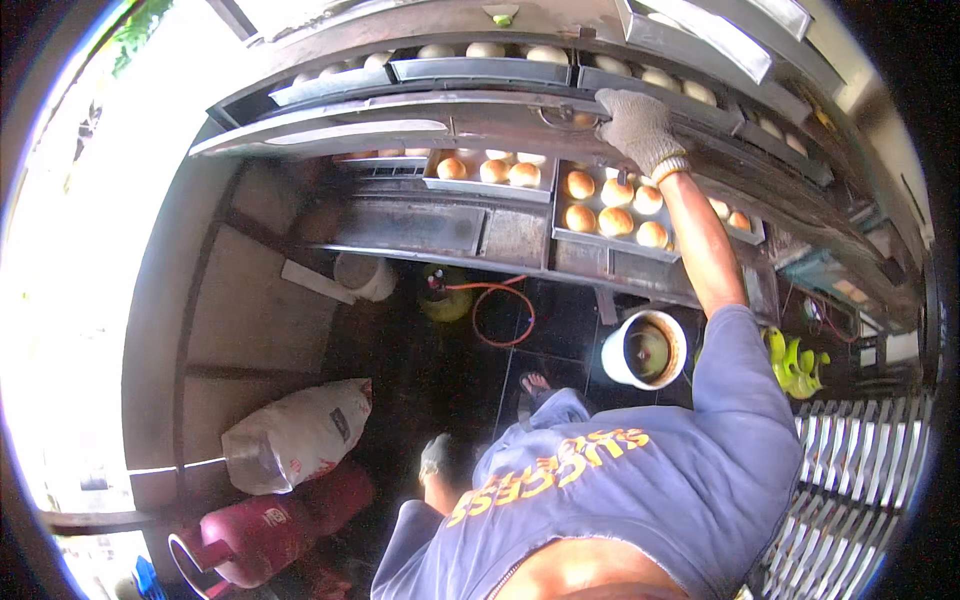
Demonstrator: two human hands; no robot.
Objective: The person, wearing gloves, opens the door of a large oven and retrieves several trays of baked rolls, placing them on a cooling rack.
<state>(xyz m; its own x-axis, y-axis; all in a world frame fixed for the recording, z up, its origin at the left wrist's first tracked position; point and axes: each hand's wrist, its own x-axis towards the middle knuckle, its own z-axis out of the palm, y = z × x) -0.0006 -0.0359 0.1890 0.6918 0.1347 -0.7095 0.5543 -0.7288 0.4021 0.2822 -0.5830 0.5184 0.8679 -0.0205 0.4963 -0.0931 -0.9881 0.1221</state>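
My right hand (640,133), in a pale knit glove, reaches up to the long metal oven door (490,122), fingers curled at its edge beside a small loop handle (568,118). Below the door, a tray (590,241) holds several golden round buns (615,221). A second tray (450,185) of browned buns (494,171) lies to its left. Above the door, trays (480,70) carry pale buns (486,49). Low at my side hangs my left hand (435,456), also gloved; its fingers are too dark and small to make out.
A white bucket (617,358) with dark residue and something round inside stands on the dark tiled floor. An orange hose (477,318) loops from a green gas cylinder (442,298). Left are a white sack (300,435) and a maroon cylinder (265,530); slatted metal racks (850,470) stand right.
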